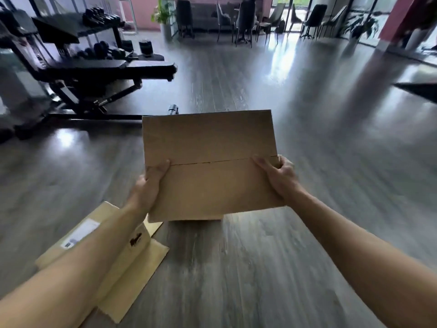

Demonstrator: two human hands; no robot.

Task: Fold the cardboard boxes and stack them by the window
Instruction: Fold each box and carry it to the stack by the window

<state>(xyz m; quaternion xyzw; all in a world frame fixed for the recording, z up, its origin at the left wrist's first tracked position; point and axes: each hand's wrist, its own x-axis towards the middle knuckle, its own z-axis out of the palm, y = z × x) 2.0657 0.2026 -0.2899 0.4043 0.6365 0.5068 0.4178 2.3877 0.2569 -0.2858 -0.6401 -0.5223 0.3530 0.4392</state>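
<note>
Evidently the carrying step: the left hand (151,183) and right hand (277,176) grasp a folded cardboard box (208,162) by its sides at frame centre. Next, walk it toward the windows (369,10) at upper right; flattened cardboard (132,254) waits lower left.

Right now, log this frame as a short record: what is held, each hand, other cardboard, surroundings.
held: folded cardboard box, flap seam facing up, above the floor
left hand: grips box's left edge
right hand: grips box's right edge
other cardboard: flattened boxes on floor, lower left
surroundings: weight bench left; chairs by far windows
</note>
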